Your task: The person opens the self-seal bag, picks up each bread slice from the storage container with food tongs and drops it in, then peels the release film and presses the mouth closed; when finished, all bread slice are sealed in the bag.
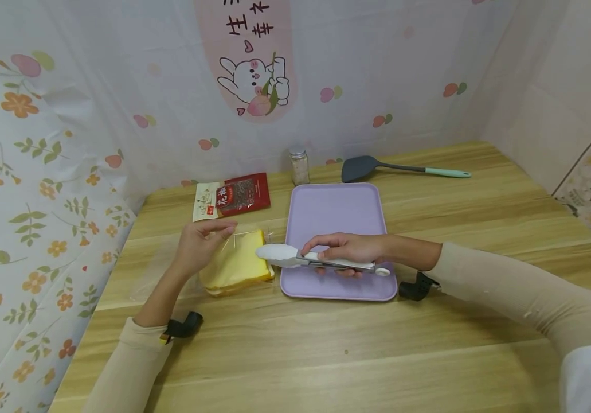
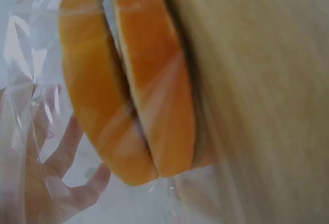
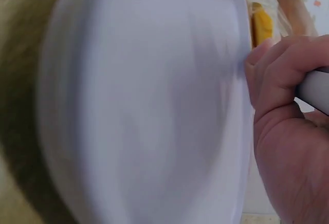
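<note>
Thick yellow bread slices (image 1: pixel 238 261) lie stacked in a clear plastic bag (image 1: pixel 158 272) on the wooden table. My left hand (image 1: pixel 197 246) is at the bag's left side, thumb and fingertips pinching its film near the bread's back edge. In the left wrist view the film (image 2: pixel 23 54) covers part of the hand, and two orange-brown crusts of bread (image 2: pixel 154 75) show side by side. My right hand (image 1: pixel 347 249) grips a pair of tongs (image 1: pixel 308 259) with white tips, above the lilac tray (image 1: pixel 336 206). The tips are close together at the bread's right edge; contact is unclear.
Behind the bread lies a red seasoning packet (image 1: pixel 243 194). A glass jar with a metal lid (image 1: pixel 299 166) stands behind the tray. At the back right lies a dark spatula (image 1: pixel 359 168) with a mint handle. Patterned cloth (image 1: pixel 171 86) hangs along the back.
</note>
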Motion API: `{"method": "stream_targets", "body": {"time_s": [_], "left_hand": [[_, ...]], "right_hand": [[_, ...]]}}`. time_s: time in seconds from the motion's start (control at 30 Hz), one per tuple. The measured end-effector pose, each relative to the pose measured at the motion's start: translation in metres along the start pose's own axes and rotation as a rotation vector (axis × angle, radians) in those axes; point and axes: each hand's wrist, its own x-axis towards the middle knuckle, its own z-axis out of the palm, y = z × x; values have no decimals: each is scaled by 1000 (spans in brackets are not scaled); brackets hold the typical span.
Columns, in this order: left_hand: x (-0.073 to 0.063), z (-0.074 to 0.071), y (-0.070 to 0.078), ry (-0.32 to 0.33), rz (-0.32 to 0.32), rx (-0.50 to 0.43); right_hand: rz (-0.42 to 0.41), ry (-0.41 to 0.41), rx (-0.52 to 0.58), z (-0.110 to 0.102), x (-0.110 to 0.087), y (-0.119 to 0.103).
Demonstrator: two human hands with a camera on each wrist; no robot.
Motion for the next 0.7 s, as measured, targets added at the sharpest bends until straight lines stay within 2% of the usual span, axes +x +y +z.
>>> {"method": "stream_targets", "body": {"time_s": [0.2, 0.33, 0.7], "left_hand": [[1, -4, 2, -43, -16, 31], [1, -5, 1, -50, -20, 40], [1, -6, -2, -80, -59, -2]], "right_hand": [[29, 28, -6, -2, -8, -5], [34, 25, -14, -4, -16, -9], [23, -3, 7, -12, -52, -11]]}}
